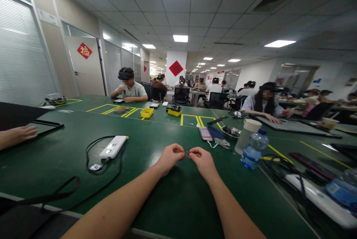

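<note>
Both my forearms reach out over a green table. My left hand and my right hand meet at the fingertips, both closed in a pinch. Between them sits a tiny object, too small to name. To the left of my hands lies a white power bank with a black cable looped around it. A clear water bottle with a blue cap stands to the right.
Another person's hand rests on a black tablet at the far left. A metal bowl, yellow trays and cables lie on the table. Several seated people work at tables behind. A black strap crosses the near edge.
</note>
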A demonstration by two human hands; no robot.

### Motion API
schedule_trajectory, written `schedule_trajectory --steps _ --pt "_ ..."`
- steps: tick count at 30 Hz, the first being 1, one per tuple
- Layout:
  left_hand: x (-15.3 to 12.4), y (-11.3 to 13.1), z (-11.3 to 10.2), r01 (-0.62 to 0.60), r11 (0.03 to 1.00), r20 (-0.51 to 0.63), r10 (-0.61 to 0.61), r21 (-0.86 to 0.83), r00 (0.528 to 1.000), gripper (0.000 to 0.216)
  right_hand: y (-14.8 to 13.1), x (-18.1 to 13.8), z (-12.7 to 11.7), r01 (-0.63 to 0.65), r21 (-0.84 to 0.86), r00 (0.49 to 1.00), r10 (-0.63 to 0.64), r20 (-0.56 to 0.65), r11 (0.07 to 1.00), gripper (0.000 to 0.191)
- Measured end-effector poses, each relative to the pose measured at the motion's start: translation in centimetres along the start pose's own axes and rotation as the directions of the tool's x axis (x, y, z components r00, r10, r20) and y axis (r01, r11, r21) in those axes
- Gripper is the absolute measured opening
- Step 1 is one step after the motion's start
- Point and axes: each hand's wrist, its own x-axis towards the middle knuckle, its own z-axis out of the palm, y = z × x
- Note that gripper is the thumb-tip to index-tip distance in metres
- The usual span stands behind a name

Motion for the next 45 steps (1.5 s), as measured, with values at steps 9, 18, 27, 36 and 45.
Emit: schedule_trajectory --steps 9,18,27,36,45 --pt "-0.6 1.4 0.2 0.263 0.849 0.186 -0.197 -0.458 0.963 0.016 -0.1 -0.3 -0.4 -0.31 0.602 0.948 0.193 0.252 0.736 0.02" --pt "-0.4 0.7 -0.3 0.312 0.836 0.209 -0.24 -0.452 0.948 0.015 0.1 -0.4 -0.5 -0.385 0.535 0.917 0.247 0.314 0.752 0.02" --pt "-0.4 -0.4 -0.5 0.321 0.858 0.242 -0.239 -0.4 0.94 0.014 0.7 -0.4 -0.5 -0.419 0.474 0.903 0.296 0.312 0.774 0.017" --pt "-0.5 -0.1 -0.3 0.321 0.853 0.222 -0.247 -0.411 0.943 0.014 0.7 -0.5 -0.5 -0.409 0.508 0.906 0.273 0.322 0.758 0.02" --pt "-0.2 0.5 0.0 0.237 0.883 0.08 -0.224 -0.405 0.971 0.014 0.3 -0.2 -0.1 -0.231 0.442 0.973 0.204 0.108 0.867 0.022"
